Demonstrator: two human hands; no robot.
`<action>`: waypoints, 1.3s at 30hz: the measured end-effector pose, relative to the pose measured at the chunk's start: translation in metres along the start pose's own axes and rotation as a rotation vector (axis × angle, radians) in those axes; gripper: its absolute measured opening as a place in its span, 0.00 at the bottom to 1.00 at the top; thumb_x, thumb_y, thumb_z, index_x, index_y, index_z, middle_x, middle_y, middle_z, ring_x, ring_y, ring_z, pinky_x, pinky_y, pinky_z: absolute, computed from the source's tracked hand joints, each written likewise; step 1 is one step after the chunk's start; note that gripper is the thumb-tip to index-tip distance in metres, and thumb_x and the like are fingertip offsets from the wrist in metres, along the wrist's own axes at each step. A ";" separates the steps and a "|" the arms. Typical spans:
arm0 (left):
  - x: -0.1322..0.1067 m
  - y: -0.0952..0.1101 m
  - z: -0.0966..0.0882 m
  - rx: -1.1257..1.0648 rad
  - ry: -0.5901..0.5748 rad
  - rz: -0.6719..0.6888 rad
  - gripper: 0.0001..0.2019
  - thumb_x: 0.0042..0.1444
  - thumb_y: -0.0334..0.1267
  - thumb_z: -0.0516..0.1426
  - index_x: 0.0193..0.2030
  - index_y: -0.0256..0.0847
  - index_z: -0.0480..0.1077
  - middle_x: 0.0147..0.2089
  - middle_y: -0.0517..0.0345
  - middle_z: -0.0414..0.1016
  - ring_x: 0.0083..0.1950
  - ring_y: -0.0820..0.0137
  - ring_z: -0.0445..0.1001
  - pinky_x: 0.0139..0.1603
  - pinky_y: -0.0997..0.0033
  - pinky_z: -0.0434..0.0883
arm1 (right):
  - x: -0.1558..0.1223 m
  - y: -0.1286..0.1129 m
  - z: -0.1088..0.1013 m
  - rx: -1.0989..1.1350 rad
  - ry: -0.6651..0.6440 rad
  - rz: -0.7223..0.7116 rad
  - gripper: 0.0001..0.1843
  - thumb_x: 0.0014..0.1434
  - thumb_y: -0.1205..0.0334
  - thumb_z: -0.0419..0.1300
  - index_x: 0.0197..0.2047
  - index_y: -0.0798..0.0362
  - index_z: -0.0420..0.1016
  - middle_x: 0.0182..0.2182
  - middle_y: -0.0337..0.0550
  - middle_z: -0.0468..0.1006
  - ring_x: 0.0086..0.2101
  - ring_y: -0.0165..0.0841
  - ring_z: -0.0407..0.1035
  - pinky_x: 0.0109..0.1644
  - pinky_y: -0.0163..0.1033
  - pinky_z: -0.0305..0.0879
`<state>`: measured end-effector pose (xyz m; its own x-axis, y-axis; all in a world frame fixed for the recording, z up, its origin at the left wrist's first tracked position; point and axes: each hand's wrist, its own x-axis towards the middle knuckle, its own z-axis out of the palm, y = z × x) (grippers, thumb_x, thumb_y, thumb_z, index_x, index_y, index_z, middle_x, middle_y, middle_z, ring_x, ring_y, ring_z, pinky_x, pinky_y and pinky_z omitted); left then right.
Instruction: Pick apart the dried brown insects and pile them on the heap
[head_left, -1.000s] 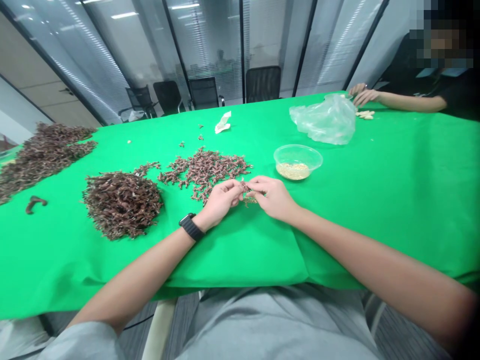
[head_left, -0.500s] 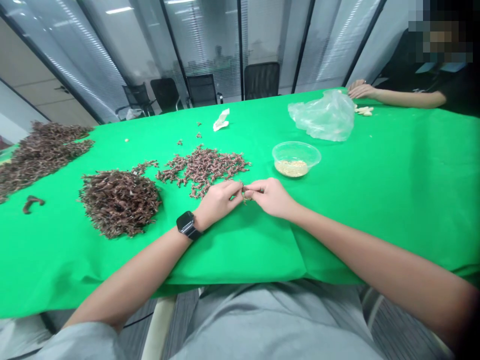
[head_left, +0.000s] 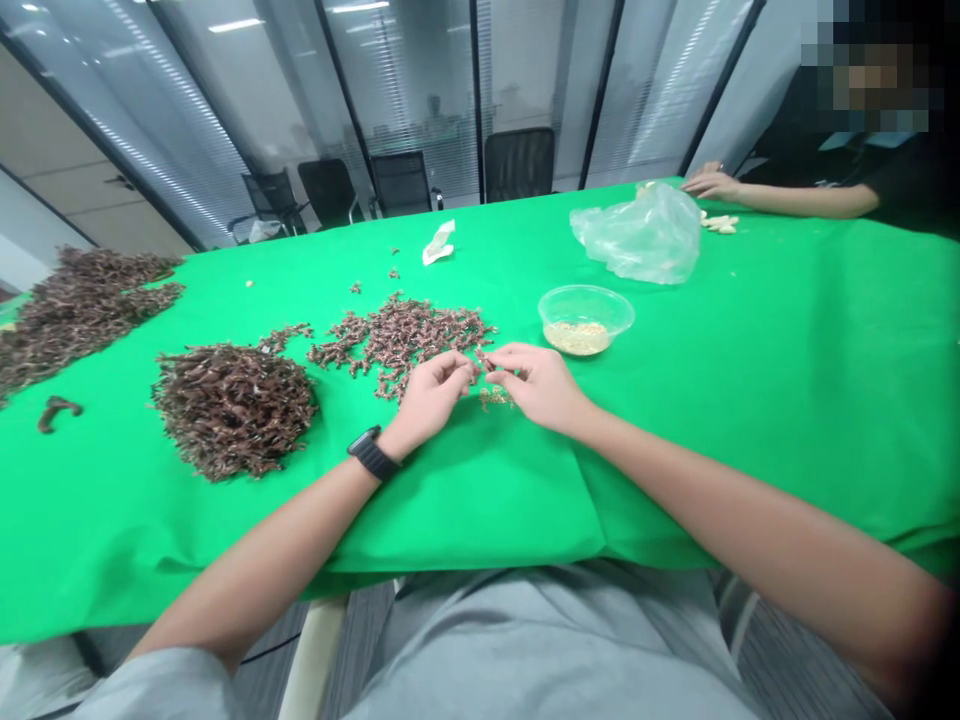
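Green tablecloth (head_left: 480,520) | brown mound (head_left: 232,412) and loose spread (head_left: 401,340) left of hands, apparently unfinished | pale grains (head_left: 577,338) in bowl (head_left: 586,290) | left hand (head_left: 429,400), right hand (head_left: 541,388): narrow pinch, anything held too small to tell | pale crumbs (head_left: 495,398) just beside right hand

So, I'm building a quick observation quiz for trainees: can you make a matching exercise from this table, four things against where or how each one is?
Things:
1. black watch
2. clear plastic bowl
3. crumpled plastic bag
4. round brown heap

Places:
A. left of the left hand
B. on the left wrist
C. holding pale grains
D. beside the co-worker's hand

Pairs: 1B, 2C, 3D, 4A
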<state>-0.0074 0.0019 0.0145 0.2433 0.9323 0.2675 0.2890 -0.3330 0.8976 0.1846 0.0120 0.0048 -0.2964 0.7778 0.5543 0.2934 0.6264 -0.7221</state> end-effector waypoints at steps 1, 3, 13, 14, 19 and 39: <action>0.001 0.001 0.001 -0.099 -0.025 -0.057 0.09 0.63 0.40 0.55 0.34 0.38 0.70 0.24 0.63 0.67 0.23 0.76 0.61 0.24 0.75 0.58 | 0.000 0.001 0.000 -0.018 0.002 -0.014 0.11 0.60 0.66 0.63 0.41 0.51 0.87 0.42 0.48 0.84 0.42 0.38 0.77 0.49 0.42 0.71; 0.002 0.002 0.002 -0.229 -0.047 -0.112 0.09 0.61 0.41 0.57 0.34 0.38 0.70 0.24 0.63 0.68 0.21 0.78 0.60 0.23 0.75 0.57 | -0.001 0.002 0.000 -0.047 -0.006 -0.022 0.12 0.60 0.68 0.63 0.43 0.50 0.87 0.42 0.47 0.84 0.41 0.37 0.77 0.48 0.41 0.72; 0.001 0.000 0.005 -0.410 -0.046 -0.165 0.13 0.57 0.45 0.64 0.33 0.37 0.70 0.24 0.64 0.67 0.21 0.80 0.58 0.22 0.77 0.53 | -0.003 0.002 0.002 -0.071 -0.046 -0.045 0.16 0.61 0.73 0.58 0.44 0.50 0.86 0.41 0.45 0.82 0.39 0.34 0.77 0.44 0.37 0.74; 0.001 0.000 0.005 -0.421 -0.048 -0.169 0.13 0.56 0.45 0.64 0.33 0.37 0.70 0.24 0.64 0.67 0.21 0.80 0.58 0.22 0.77 0.53 | -0.003 0.002 0.002 -0.070 -0.050 -0.047 0.17 0.61 0.73 0.58 0.44 0.50 0.86 0.41 0.45 0.82 0.38 0.33 0.77 0.43 0.37 0.74; 0.001 -0.002 0.005 -0.447 -0.070 -0.178 0.14 0.55 0.46 0.65 0.32 0.37 0.69 0.24 0.65 0.64 0.21 0.81 0.56 0.22 0.77 0.52 | -0.006 0.003 0.003 -0.082 -0.076 -0.045 0.19 0.60 0.75 0.54 0.43 0.52 0.86 0.40 0.46 0.80 0.36 0.32 0.78 0.42 0.36 0.74; 0.002 -0.011 0.006 -0.123 -0.028 0.011 0.13 0.62 0.47 0.60 0.41 0.38 0.72 0.34 0.58 0.73 0.34 0.73 0.68 0.35 0.74 0.67 | -0.001 -0.009 -0.005 -0.216 -0.049 0.115 0.09 0.59 0.59 0.67 0.38 0.56 0.85 0.31 0.43 0.81 0.28 0.30 0.66 0.35 0.37 0.59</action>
<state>-0.0041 0.0068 0.0033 0.2721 0.9238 0.2693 0.1707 -0.3218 0.9313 0.1865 0.0058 0.0123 -0.2921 0.8442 0.4494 0.5132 0.5348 -0.6712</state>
